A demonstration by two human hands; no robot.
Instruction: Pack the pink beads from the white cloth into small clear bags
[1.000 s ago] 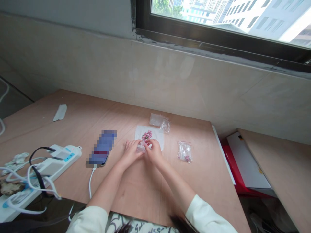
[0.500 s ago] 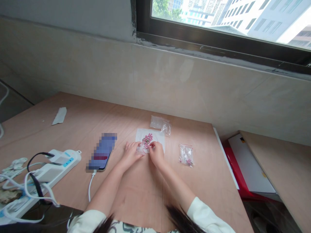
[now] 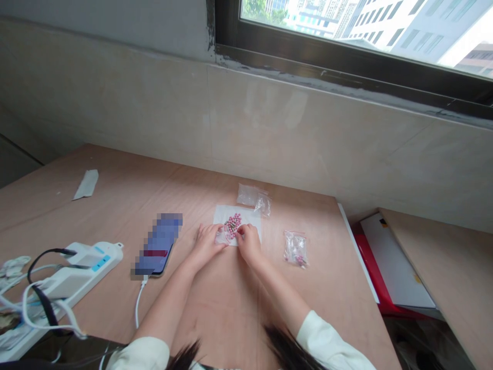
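A small pile of pink beads (image 3: 233, 224), with a few darker pieces among them, lies on a white sheet (image 3: 220, 211). My left hand (image 3: 208, 243) rests at the sheet's left edge, thumb and forefinger apart around a see-through patch of the sheet or plastic. A thin pink line, perhaps a cord, curves beside its fingertips. At the near right side of the pile, my right hand (image 3: 249, 242) has its thumb and fingertips pinched together. Whatever is between them is too small to make out.
Clear plastic bags (image 3: 252, 196) lie behind the sheet. Another clear bag (image 3: 296, 248) with pink pieces is to the right. A phone (image 3: 159, 245) on a white cable lies left, near a power strip (image 3: 88, 272) with tangled cords. A paper scrap (image 3: 86, 184) sits far left.
Both hands stay at the beads with almost no shift. The pink line near my left fingertips now curves closer to the pile. The view has tilted slightly.
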